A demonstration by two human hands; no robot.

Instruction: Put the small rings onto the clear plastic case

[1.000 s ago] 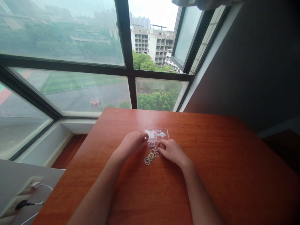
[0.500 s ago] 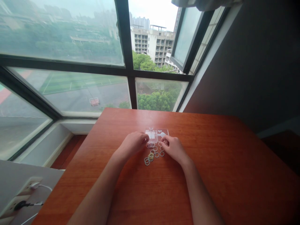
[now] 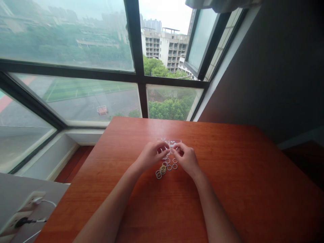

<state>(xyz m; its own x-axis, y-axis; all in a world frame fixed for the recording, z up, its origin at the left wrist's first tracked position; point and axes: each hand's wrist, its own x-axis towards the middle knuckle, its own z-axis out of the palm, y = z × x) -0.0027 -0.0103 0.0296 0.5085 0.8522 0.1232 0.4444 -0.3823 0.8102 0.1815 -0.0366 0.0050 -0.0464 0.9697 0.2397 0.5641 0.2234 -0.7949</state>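
My left hand (image 3: 153, 153) and my right hand (image 3: 185, 157) meet over the table, fingertips almost together. Between them they pinch a small pale ring (image 3: 171, 151), one hand at each side of it. Just behind my fingers lies a clear plastic box (image 3: 177, 141), mostly hidden by the hands. Under and in front of the hands several loose rings are spread: whitish ones (image 3: 169, 167), yellowish ones (image 3: 163, 169) in an overlapping cluster, and greyish ones (image 3: 158, 174) nearest me. Some pale rings under my left hand are partly covered.
The reddish-brown wooden table (image 3: 240, 175) reaches far to the right of the hands. Dark-framed windows (image 3: 142, 44) stand beyond its back edge, one pane swung outward. At lower left, wall sockets (image 3: 24, 211) hold plugs with cables.
My left hand has moved right and my right hand has shifted slightly, bringing the fingertips together. A ring from beside my right hand is now up between both hands. The box is more covered.
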